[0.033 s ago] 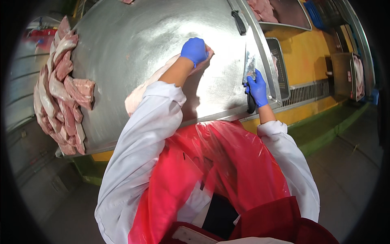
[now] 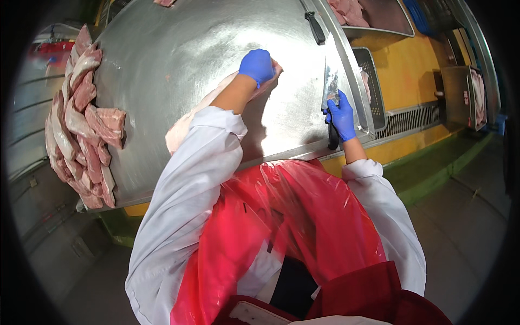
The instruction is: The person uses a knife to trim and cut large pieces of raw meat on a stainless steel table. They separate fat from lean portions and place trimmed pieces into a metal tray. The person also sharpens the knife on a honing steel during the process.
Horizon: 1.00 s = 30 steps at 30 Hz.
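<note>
A steel table (image 2: 179, 59) fills the upper middle of the frame, its surface bending with the lens. Below it, at the centre and bottom, the person's red apron (image 2: 292, 227) and white sleeves take up most of the lower frame. At the left edge of the table a heap of meat cuts (image 2: 81, 119) lies stacked, hanging partly over the rim. A long pale slab of meat (image 2: 187, 122) lies on the table from the centre toward the upper middle, mostly hidden under the left forearm. The left hand (image 2: 257, 66), in a blue glove, is closed down on the far end of this slab, fingers curled over it. The right hand (image 2: 341, 115), also blue-gloved, is at the right edge of the table, wrapped tight around the black handle of a knife (image 2: 331, 86) whose broad blade points up the frame. A second knife (image 2: 316, 28) with a black handle lies near the upper right rim. Right of the table, trays (image 2: 374, 86) hold more meat.
</note>
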Motion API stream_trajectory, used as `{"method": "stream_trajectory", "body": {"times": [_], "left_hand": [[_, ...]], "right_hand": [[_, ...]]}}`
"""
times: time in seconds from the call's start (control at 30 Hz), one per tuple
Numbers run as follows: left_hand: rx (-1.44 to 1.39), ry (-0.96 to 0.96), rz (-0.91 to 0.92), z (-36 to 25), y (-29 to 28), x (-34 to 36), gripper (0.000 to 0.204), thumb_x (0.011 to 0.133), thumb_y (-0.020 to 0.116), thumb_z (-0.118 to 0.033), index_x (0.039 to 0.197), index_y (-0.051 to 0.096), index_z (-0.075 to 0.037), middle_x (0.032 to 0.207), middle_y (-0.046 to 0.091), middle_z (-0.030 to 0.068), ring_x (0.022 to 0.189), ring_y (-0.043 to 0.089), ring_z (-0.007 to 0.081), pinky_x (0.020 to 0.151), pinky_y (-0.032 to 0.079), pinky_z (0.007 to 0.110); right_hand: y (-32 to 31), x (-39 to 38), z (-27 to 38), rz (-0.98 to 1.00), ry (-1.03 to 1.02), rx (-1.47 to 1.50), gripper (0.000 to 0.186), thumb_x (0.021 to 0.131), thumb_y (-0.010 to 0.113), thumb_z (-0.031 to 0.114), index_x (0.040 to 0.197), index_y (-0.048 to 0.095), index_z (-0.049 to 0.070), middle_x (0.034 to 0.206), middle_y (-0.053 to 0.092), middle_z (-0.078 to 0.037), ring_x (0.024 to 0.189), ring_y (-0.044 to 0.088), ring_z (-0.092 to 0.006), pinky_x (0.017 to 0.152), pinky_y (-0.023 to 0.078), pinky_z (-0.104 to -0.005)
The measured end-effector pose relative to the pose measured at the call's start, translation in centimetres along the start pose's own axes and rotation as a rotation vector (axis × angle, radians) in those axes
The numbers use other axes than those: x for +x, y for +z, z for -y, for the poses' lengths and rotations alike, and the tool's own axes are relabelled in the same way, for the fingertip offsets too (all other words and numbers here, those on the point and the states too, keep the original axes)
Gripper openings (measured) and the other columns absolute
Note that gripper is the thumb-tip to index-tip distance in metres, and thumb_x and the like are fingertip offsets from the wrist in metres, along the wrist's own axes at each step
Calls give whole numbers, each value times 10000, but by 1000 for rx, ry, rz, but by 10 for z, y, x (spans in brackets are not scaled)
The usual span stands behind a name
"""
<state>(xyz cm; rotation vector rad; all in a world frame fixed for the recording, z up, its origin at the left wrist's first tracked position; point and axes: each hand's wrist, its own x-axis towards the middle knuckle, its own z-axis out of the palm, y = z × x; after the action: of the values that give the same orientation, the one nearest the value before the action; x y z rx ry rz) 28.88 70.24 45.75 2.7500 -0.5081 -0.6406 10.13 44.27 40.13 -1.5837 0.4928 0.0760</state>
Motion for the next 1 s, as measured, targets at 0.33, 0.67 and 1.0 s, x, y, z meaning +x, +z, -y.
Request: {"method": "stream_trajectory", "body": {"times": [0.33, 0.67, 1.0], "left_hand": [[-129, -24, -141, 33, 4, 4, 346, 857, 680, -341, 950, 730, -11, 850, 706, 222, 809, 685, 389, 753, 536, 426], [-233, -31, -201, 33, 7, -4, 253, 824, 684, -265, 874, 707, -19, 850, 702, 217, 795, 689, 365, 741, 549, 410], [-602, -39, -203, 32, 24, -4, 175, 856, 655, -132, 752, 648, 8, 822, 742, 148, 724, 705, 200, 667, 544, 332]], "right_hand": [[49, 8, 16, 173, 34, -25, 535, 970, 636, 181, 1450, 450, 33, 799, 680, -98, 584, 618, -127, 527, 527, -274], [129, 52, 91, 304, -5, -270, 723, 964, 554, 168, 1607, 226, 208, 848, 704, -207, 610, 692, -245, 619, 584, -376], [98, 0, 60, 498, 41, -419, 719, 953, 522, 164, 1606, 223, 202, 886, 712, -193, 642, 697, -264, 654, 591, -380]]}}
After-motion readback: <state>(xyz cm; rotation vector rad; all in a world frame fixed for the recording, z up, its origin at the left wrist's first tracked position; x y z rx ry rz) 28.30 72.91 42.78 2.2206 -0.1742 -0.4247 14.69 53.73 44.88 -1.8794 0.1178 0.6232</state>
